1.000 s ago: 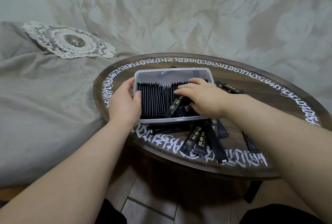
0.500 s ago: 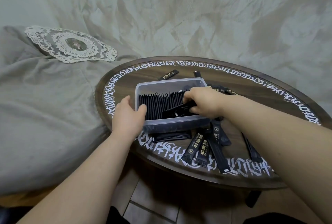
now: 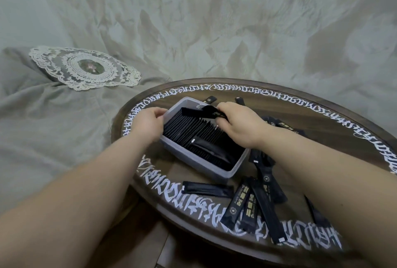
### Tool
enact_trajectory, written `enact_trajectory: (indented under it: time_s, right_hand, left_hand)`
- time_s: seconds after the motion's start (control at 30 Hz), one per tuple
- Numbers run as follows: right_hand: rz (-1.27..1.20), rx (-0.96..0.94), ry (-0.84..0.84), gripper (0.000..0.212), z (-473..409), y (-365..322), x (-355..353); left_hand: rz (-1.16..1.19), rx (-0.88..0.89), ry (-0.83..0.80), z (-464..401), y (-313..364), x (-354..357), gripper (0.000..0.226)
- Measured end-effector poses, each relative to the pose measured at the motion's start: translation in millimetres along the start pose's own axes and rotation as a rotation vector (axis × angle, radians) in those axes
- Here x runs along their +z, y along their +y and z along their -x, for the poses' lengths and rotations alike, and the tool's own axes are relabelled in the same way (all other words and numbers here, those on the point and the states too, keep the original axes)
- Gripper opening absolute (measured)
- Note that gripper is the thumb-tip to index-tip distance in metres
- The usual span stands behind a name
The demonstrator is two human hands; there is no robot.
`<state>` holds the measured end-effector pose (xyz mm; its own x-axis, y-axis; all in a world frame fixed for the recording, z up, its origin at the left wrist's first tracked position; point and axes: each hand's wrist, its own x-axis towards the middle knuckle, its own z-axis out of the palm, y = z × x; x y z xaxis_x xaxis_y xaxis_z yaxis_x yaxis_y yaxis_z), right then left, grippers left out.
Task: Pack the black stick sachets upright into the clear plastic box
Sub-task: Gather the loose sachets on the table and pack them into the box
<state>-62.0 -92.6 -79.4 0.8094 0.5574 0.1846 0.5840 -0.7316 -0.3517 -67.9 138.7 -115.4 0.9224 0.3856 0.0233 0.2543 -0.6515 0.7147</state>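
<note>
The clear plastic box (image 3: 194,164) sits turned at an angle on the round table, holding a dense row of upright black sachets (image 3: 193,127); one sachet (image 3: 211,149) lies flat on top of them. My right hand (image 3: 238,123) grips a few black sachets (image 3: 198,112) and holds them sideways over the box's far end. My left hand (image 3: 147,122) grips the box's left rim. Several loose sachets (image 3: 251,201) lie on the table in front of and to the right of the box.
The dark round table (image 3: 322,121) has white lettering around its rim. More sachets (image 3: 209,100) lie behind the box. Grey draped cloth with a lace doily (image 3: 86,67) is to the left. Tiled floor shows below the table's near edge.
My right hand lifted a few sachets out of the box and raised them over its far end. The box turned at an angle, my left hand moving up along its rim.
</note>
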Motion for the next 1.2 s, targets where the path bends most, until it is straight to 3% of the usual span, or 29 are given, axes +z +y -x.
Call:
enact_trajectory:
  time_s: [0.33,0.53,0.67,0.83,1.0,1.2]
  right_hand:
    - [0.04,0.064,0.109,0.008,-26,49,-8]
    - [0.011,0.059,0.071,0.016,-34,61,-6]
    - [-0.047,0.076,0.112,0.023,-37,55,-2]
    - [0.004,0.109,0.105,0.041,-40,47,-1]
    - [-0.004,0.121,0.134,0.045,-46,40,0]
    - [-0.06,0.131,0.174,0.037,-50,37,5]
  left_hand:
    - [0.025,0.283,-0.32,-56,36,28,0.018]
    - [-0.107,0.463,-0.21,-44,55,20,0.044]
    - [-0.242,0.615,-0.24,-32,61,16,0.038]
    - [-0.203,0.532,-0.222,-30,59,13,0.03]
    - [0.164,0.411,-0.329,-21,62,8,0.019]
    - [0.087,0.48,-0.273,-23,54,12,0.017]
